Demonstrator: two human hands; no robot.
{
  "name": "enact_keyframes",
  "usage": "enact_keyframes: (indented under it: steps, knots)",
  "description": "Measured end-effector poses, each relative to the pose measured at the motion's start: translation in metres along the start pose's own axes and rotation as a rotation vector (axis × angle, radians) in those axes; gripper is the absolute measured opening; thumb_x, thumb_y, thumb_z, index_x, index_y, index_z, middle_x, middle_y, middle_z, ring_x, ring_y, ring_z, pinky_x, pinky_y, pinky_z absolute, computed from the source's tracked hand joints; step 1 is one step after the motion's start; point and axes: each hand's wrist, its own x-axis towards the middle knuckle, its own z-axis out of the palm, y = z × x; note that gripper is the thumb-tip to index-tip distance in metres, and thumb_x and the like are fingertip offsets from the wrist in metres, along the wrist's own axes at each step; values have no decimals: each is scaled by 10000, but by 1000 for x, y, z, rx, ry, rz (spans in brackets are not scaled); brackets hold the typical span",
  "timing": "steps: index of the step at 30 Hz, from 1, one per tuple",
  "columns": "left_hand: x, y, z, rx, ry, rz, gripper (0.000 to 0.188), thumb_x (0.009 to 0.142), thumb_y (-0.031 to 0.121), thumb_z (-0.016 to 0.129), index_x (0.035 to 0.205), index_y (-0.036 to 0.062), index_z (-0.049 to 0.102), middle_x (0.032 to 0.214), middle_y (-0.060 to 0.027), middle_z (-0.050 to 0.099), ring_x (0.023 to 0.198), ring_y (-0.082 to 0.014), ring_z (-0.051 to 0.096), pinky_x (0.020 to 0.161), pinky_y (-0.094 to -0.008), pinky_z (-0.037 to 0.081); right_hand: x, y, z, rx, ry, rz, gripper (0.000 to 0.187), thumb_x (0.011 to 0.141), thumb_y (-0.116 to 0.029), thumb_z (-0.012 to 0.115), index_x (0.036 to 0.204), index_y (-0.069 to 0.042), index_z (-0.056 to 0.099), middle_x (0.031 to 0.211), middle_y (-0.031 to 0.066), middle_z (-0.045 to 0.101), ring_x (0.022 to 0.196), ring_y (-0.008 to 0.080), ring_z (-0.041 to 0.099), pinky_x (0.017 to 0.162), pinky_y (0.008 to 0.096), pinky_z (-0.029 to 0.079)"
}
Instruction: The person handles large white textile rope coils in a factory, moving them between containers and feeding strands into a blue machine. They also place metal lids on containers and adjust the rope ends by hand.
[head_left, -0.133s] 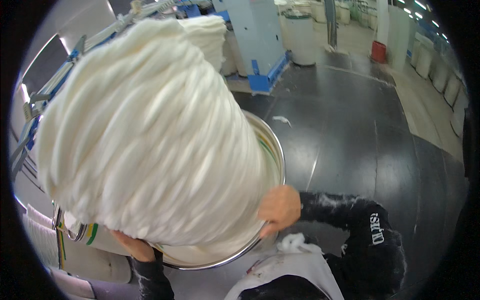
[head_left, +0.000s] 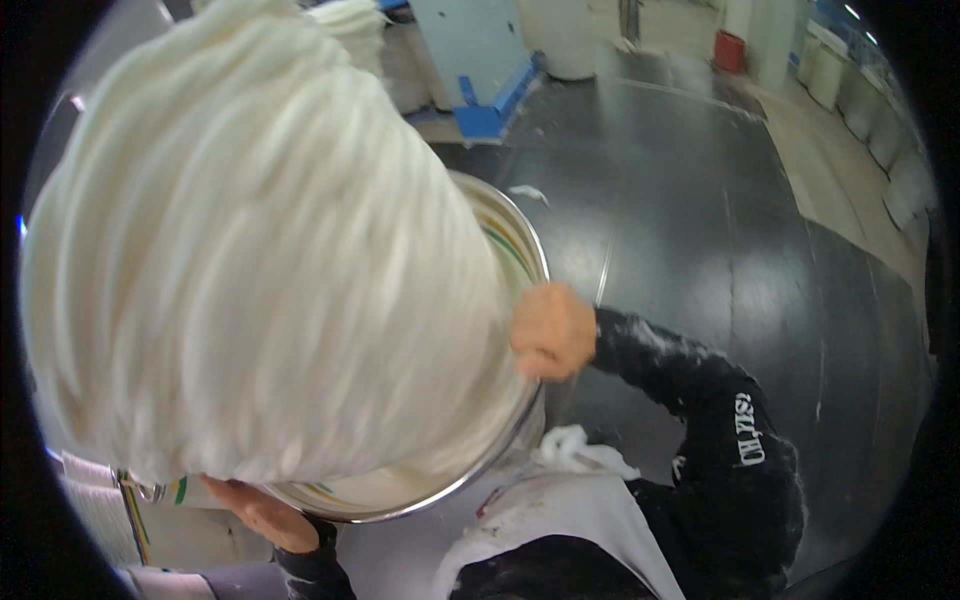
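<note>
A tall, thick stack of white coiled sliver point(head_left: 270, 270) rises out of a round can point(head_left: 410, 507) with a shiny metal rim. It leans to the left and fills much of the view, slightly blurred. My right hand point(head_left: 553, 332) is closed at the can's right rim, against the sliver's edge, its fingers curled over the rim. Down at the lower left, my left hand point(head_left: 268, 512) reaches under the overhanging sliver next to the rim. The sliver hides those fingertips. Inside the can, green and yellow stripes show along the wall.
Other cans point(head_left: 185, 530) stand close on the left. A white tuft point(head_left: 580, 452) lies by my apron point(head_left: 570, 510). Beyond are a pale blue column point(head_left: 470, 55) with a blue base, a red bucket point(head_left: 729, 51) and more cans point(head_left: 865, 105). A fibre scrap point(head_left: 528, 192) lies on the dark floor.
The whole view has shifted, so the can and surroundings appear higher and further left. My right hand has moved farther away along the rim. The sliver fills more of the left side.
</note>
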Motion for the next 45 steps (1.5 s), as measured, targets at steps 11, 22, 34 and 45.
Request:
enact_keyframes:
  steps: [11,22,34,45]
  knots:
    - [-29,6,14,-72,-122,108,537,945,369,503,1249,-70,449,1167,-201,551,1016,-278,564,881,-395,452,-25,105,-49,210,230,-204,450,952,-347,459,586,-87,426,552,66,407,475,279,419,474,365,328]
    - [14,124,58,110,-1218,-413,369,846,210,709,1085,-57,623,945,-145,693,883,-244,657,797,-351,534,-12,211,-90,310,197,-192,379,952,-252,411,626,-70,476,574,95,471,522,300,481,530,391,383]
    - [29,240,193,-16,-1986,-315,448,920,181,558,1303,-38,482,1255,-230,563,1183,-331,533,1008,-385,405,-14,296,-103,512,240,-26,357,931,-250,422,663,-33,516,653,143,523,674,323,497,668,403,400]
    - [19,334,330,-304,-1772,-359,474,937,154,481,1351,-65,411,1326,-263,481,1257,-362,450,1077,-390,319,18,441,-97,1186,316,254,277,983,-232,441,978,-8,604,933,77,644,938,163,581,1009,337,393]
